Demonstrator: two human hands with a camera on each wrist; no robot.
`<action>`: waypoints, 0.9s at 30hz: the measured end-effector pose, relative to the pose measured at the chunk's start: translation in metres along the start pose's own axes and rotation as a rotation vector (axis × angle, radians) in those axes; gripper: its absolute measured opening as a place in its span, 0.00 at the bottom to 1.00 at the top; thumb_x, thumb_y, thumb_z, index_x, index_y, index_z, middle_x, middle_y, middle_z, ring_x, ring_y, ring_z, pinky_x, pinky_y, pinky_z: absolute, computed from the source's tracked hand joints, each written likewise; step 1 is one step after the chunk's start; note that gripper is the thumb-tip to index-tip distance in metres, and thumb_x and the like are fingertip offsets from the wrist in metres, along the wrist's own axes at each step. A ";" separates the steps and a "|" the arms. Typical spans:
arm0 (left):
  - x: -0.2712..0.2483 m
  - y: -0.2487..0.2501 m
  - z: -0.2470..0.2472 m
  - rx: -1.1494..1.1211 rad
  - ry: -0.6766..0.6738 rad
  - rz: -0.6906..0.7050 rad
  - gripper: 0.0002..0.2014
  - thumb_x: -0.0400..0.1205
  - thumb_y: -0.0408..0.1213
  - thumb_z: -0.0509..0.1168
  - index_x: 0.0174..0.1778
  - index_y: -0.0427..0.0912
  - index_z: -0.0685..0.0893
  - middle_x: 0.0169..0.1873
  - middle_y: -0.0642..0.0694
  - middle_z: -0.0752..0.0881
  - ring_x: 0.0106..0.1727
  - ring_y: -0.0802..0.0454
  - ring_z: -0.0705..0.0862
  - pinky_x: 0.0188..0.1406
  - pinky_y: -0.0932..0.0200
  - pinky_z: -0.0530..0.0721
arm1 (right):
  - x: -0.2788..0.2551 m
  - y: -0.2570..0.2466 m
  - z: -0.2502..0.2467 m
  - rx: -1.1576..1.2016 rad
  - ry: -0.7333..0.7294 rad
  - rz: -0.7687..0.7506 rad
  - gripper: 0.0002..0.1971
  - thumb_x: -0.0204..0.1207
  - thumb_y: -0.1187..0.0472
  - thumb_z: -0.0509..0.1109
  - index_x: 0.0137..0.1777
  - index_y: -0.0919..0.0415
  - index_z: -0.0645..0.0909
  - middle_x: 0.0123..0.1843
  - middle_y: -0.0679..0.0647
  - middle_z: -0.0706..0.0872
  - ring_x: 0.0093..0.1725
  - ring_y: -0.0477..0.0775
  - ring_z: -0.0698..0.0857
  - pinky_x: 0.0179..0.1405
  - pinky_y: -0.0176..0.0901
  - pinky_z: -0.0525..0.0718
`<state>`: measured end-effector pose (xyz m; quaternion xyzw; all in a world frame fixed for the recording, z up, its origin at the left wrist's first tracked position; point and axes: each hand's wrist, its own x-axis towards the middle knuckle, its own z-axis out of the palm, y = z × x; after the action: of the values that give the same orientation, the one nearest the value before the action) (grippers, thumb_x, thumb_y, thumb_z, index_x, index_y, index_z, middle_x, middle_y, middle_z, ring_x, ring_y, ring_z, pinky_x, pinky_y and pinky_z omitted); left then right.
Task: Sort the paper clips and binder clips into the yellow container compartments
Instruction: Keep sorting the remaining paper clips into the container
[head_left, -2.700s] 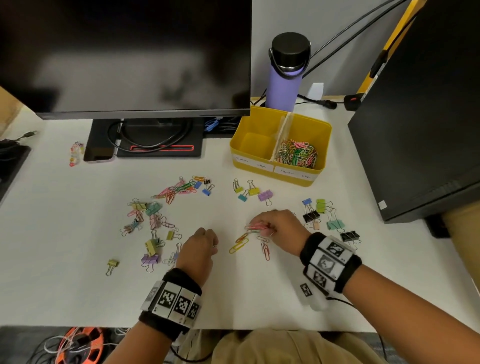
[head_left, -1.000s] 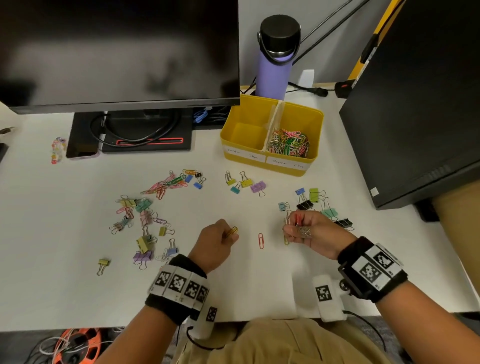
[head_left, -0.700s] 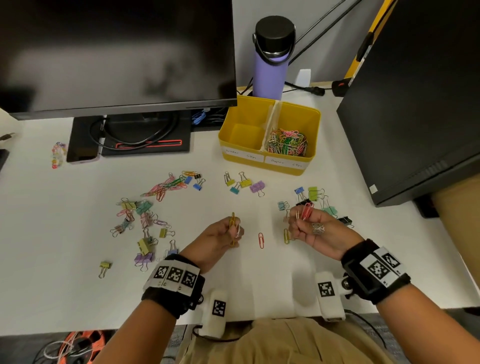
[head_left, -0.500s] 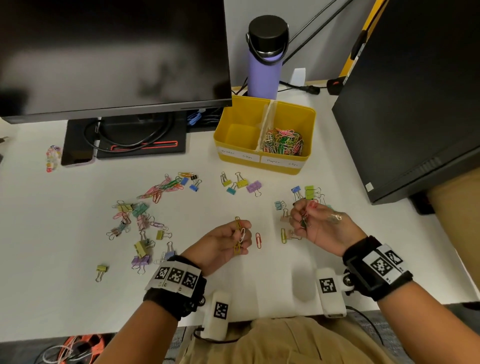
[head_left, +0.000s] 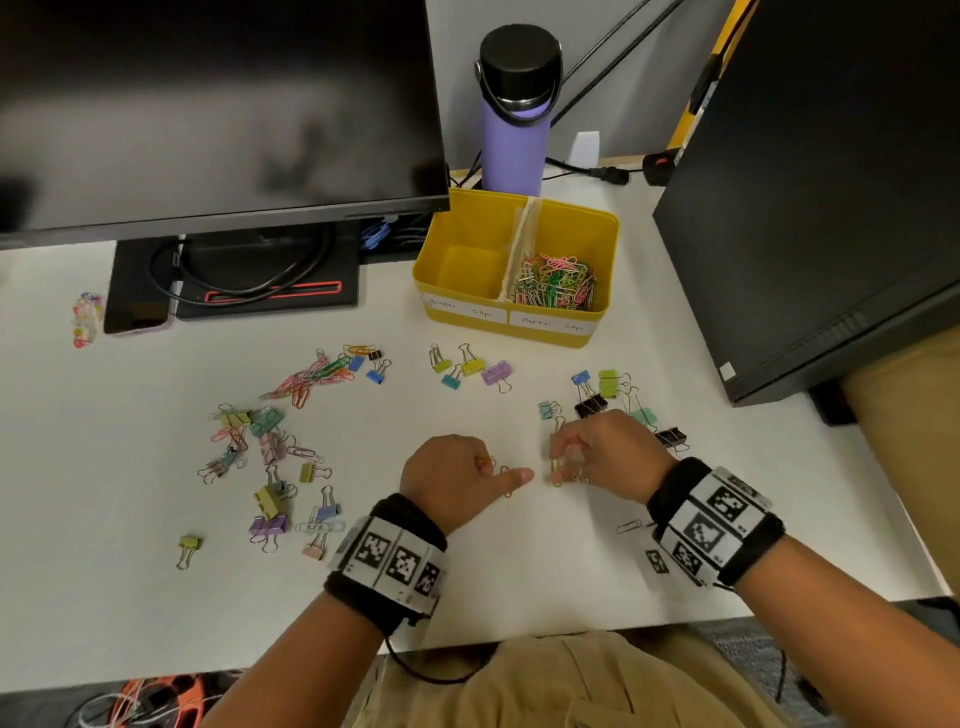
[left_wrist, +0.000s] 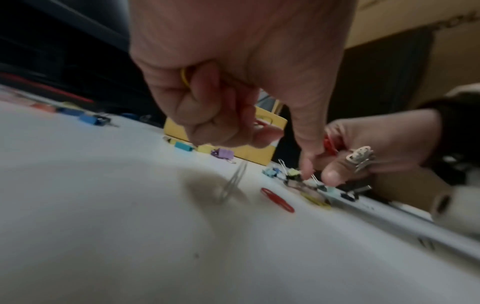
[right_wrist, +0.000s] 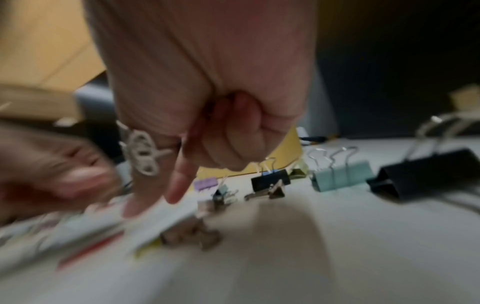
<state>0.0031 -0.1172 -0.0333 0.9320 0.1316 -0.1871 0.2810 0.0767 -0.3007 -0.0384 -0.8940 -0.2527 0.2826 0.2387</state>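
The yellow container (head_left: 519, 332) stands at the back; its left compartment is empty, and its right one holds a heap of coloured paper clips (head_left: 553, 283). My left hand (head_left: 498, 470) is low over the table, its curled fingers gripping a yellow paper clip (left_wrist: 185, 78), with a silver clip (left_wrist: 232, 183) hanging below it. A red paper clip (head_left: 506, 480) lies under its outstretched finger. My right hand (head_left: 563, 462) holds red clips (left_wrist: 328, 146) in its curled fingers, and two fingertips reach down to a yellow paper clip (head_left: 556, 475).
Binder clips (head_left: 613, 395) lie just beyond my right hand, more binder clips (head_left: 470, 366) before the container. Mixed clips (head_left: 270, 467) are scattered at left. A silver paper clip (head_left: 628, 527) lies by my right wrist. A purple bottle (head_left: 514, 140) and a monitor (head_left: 208, 104) stand behind.
Both hands have turned palm down and dropped to the table, coming closer together over the red and yellow paper clips. Each still holds its clips.
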 end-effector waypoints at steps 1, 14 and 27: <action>0.000 0.002 0.003 0.053 -0.001 0.000 0.22 0.72 0.63 0.65 0.27 0.47 0.74 0.28 0.54 0.78 0.38 0.53 0.80 0.34 0.63 0.71 | 0.000 -0.002 0.001 -0.161 -0.027 -0.028 0.08 0.72 0.61 0.71 0.49 0.52 0.86 0.43 0.50 0.90 0.43 0.46 0.85 0.44 0.41 0.80; 0.002 0.015 0.031 0.323 -0.035 0.010 0.16 0.85 0.44 0.56 0.58 0.34 0.76 0.59 0.40 0.79 0.57 0.44 0.82 0.52 0.56 0.79 | 0.008 -0.016 0.008 -0.491 -0.218 -0.173 0.09 0.73 0.64 0.61 0.53 0.60 0.75 0.47 0.57 0.79 0.48 0.60 0.80 0.39 0.44 0.70; 0.008 0.004 0.020 -0.105 -0.021 0.121 0.11 0.82 0.32 0.62 0.56 0.29 0.79 0.54 0.37 0.85 0.52 0.48 0.84 0.46 0.70 0.76 | -0.032 0.048 -0.006 1.333 -0.090 0.102 0.34 0.49 0.49 0.86 0.55 0.59 0.79 0.33 0.48 0.78 0.33 0.44 0.78 0.38 0.34 0.84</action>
<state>0.0062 -0.1307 -0.0498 0.9202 0.0818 -0.1725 0.3418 0.0732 -0.3573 -0.0485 -0.5534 0.0089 0.4263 0.7155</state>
